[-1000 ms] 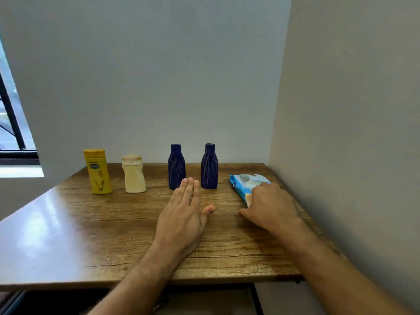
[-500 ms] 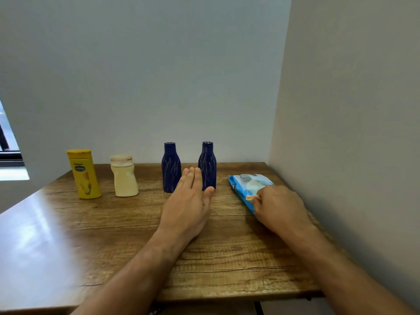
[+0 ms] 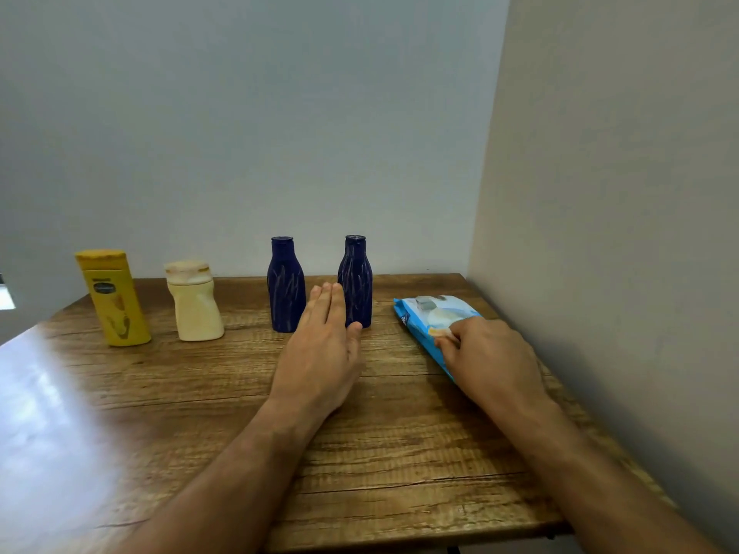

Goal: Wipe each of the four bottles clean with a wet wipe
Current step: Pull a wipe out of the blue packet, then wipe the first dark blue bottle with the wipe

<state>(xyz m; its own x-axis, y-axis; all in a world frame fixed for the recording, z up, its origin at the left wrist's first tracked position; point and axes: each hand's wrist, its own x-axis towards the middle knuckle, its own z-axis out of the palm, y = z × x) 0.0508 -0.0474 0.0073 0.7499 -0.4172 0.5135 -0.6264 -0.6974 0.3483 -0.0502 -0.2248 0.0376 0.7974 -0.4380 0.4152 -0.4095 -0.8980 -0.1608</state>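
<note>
Across the middle of the frame four bottles stand upright in a row on the desk (image 3: 200, 393), well apart from one another: a yellow bottle (image 3: 114, 299) at the left, a cream bottle (image 3: 194, 303) beside it, then two navy bottles, one left of centre (image 3: 285, 287) and one right of centre (image 3: 355, 279). Pale streaks show on both navy ones. At the right of the frame lies the wipe pack (image 3: 432, 317), flat against the desk near the wall.

My left hand (image 3: 320, 353) rests flat at centre frame, fingers (image 3: 328, 301) straight and together, tips between the two navy bottles; whether the thumb touches the right one I cannot tell. My right hand (image 3: 490, 359) sits on the near end of the pack, fingers curled, apparently pinching a small pale flap (image 3: 440, 333) at its top, probably the seal.

By my judgement the pack is soft and light, so it will slide or lift when the flap is pulled; it wants holding down. A wipe will be limp, damp and thin, best taken by a corner. All four bottles look like light plastic, stiff enough to squeeze a little, and easy to tip. Each is best gripped round the waist or by the cap while the wipe goes over the rest, since a wet surface will turn slippery
</note>
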